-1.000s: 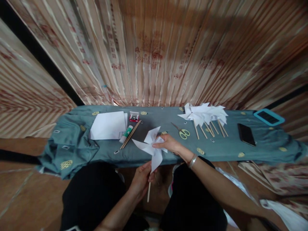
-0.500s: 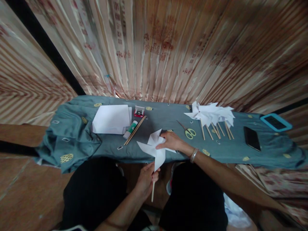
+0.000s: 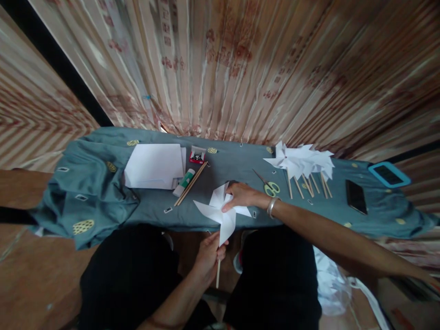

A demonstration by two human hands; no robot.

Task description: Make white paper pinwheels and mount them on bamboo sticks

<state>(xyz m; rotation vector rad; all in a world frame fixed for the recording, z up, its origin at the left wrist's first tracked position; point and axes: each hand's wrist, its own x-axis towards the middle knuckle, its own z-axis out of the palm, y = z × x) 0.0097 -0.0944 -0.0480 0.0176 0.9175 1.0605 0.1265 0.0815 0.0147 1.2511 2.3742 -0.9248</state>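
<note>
A white paper pinwheel (image 3: pixel 227 224) on a thin wooden stick (image 3: pixel 218 273) is held between my two hands at the table's near edge. My left hand (image 3: pixel 208 256) is closed around the stick just below the paper blades. Above it, my right hand (image 3: pixel 242 196), with a bracelet at the wrist, grips the pinwheel near its centre; the thumb lies on the front and the other fingers are partly hidden behind the blades. To the right of this hand lie scissors (image 3: pixel 271 188) with light green handles.
On the cloth-covered table (image 3: pixel 233 160), a stack of white paper (image 3: pixel 154 166), a small red box (image 3: pixel 197 155), a glue stick (image 3: pixel 184 182) and loose sticks (image 3: pixel 192 184) lie left. Several finished pinwheels (image 3: pixel 302 160), a black phone (image 3: pixel 356 196) and a blue-framed device (image 3: pixel 389 174) lie right.
Both hands keep their hold on the pinwheel, with only a slight shift. The view has tilted and moved a little; the right forearm lies flatter across the table edge.
</note>
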